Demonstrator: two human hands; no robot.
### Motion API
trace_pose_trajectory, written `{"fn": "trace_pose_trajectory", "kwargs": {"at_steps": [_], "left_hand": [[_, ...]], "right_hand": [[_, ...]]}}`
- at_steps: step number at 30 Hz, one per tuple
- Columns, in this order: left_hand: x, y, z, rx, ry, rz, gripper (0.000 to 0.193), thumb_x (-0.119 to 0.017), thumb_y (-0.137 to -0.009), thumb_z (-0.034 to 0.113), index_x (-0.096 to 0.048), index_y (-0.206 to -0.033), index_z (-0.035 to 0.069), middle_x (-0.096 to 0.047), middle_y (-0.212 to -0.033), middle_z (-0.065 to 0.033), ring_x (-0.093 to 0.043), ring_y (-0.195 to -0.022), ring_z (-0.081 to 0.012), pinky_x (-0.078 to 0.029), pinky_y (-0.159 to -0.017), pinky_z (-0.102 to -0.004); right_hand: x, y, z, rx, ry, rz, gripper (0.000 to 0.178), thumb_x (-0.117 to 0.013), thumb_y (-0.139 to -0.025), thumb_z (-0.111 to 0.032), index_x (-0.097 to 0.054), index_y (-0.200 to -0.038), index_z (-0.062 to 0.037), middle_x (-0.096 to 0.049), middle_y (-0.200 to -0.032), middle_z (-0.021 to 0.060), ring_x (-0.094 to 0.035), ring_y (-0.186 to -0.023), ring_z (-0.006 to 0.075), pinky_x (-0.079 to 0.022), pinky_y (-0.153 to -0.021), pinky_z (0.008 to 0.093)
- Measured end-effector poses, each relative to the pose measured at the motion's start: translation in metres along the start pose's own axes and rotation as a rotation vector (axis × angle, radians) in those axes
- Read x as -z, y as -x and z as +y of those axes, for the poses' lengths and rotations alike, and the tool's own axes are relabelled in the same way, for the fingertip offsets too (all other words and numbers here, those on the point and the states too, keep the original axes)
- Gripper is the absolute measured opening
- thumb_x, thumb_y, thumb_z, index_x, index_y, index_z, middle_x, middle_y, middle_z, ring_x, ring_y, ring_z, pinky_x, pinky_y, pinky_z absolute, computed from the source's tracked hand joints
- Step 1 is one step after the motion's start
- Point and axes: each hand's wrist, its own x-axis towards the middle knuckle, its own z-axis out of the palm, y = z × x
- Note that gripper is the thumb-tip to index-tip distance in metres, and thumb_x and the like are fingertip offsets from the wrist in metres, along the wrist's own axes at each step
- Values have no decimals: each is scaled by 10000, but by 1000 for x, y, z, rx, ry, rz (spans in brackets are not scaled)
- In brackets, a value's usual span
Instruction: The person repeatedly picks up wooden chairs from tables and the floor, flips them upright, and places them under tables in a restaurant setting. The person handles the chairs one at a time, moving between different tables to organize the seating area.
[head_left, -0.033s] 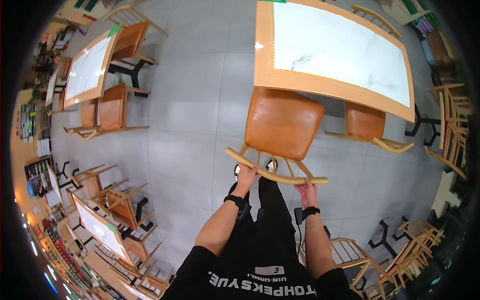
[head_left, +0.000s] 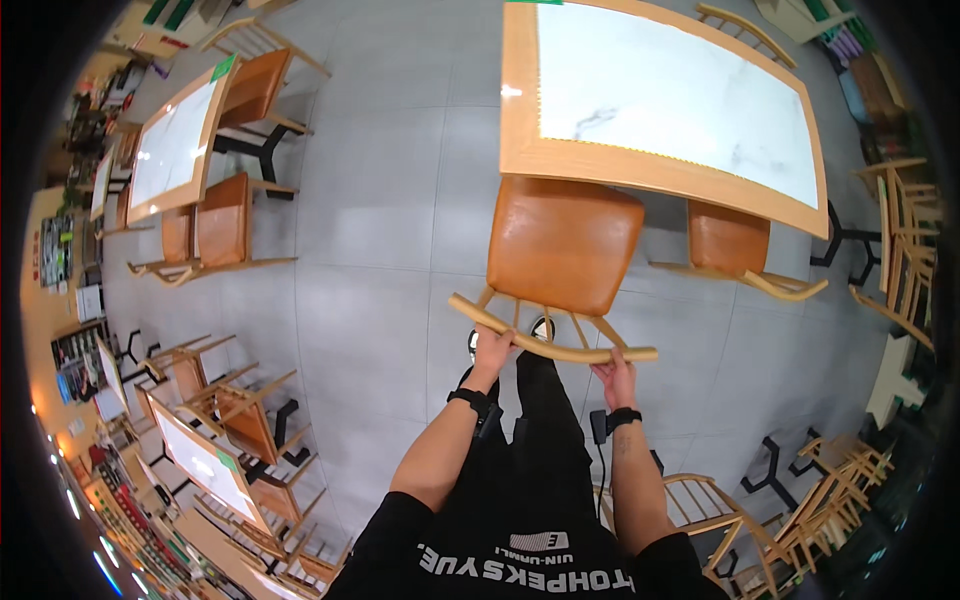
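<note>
A wooden chair (head_left: 565,240) with a brown leather-look seat stands in front of me, its curved back rail toward me. My left hand (head_left: 493,352) is closed round the left part of that rail. On the right part, my right hand (head_left: 616,376) grips the same rail, its thumb near the top. The seat's far edge meets the near edge of a wood-framed table (head_left: 640,170) with a white marble-look top. Whether the seat goes under the tabletop, I cannot tell. Both wrists wear black bands.
Another brown chair (head_left: 728,240) stands at the same table to the right. A second table (head_left: 203,150) with chairs is at the far left, a third table (head_left: 215,470) at the lower left. Behind my right arm is a wooden chair (head_left: 705,500). Grey floor tiles (head_left: 370,230) lie between them.
The view has shifted very slightly, so the table sits a little further left in the picture. Both hands keep their hold on the chair's back rail.
</note>
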Motion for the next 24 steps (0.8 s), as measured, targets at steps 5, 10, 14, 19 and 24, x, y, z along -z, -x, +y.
{"fn": "trace_pose_trajectory", "kwargs": {"at_steps": [5,10,14,19,24], "left_hand": [[-23,-49,33,63,-57,-77,448,-604,-887,116,-341,-1211,-46,-566,-1031,-167,-639,-860,-224,-574,-673,-313],[-44,-60,87,121,-28,-149,480,-585,-917,245,-392,-1245,-47,-514,-1205,-229,-641,-943,-291,-559,-770,-348],[-47,-69,108,176,-99,-257,609,-563,-917,353,-339,-1345,-19,-431,-1321,-251,-620,-1002,-342,-532,-842,-385],[-61,-82,117,200,-103,-356,697,-520,-937,410,-252,-1410,-27,-326,-1421,-280,-550,-1129,-373,-491,-919,-395],[-52,-94,122,210,-308,-313,679,-505,-939,437,-269,-1400,-1,-420,-1373,-235,-583,-1084,-342,-495,-894,-396]], "right_hand": [[-21,-48,-52,32,24,-21,362,-582,-929,-340,-528,-1051,-3,-618,-895,95,-653,-836,217,-564,-778,376],[-33,-92,-87,83,8,11,436,-599,-914,-337,-477,-1184,-17,-612,-978,109,-639,-811,207,-547,-739,334],[-48,-99,-108,131,-86,45,432,-609,-888,-253,-443,-1238,-62,-596,-1021,98,-615,-847,193,-514,-767,326],[-50,-111,-138,150,13,-20,466,-607,-861,-273,-440,-1246,-72,-586,-1051,89,-582,-900,192,-484,-787,331],[-45,-108,-164,-4,107,-62,503,-606,-859,-345,-475,-1240,-44,-544,-1169,113,-552,-964,217,-477,-803,332]]}}
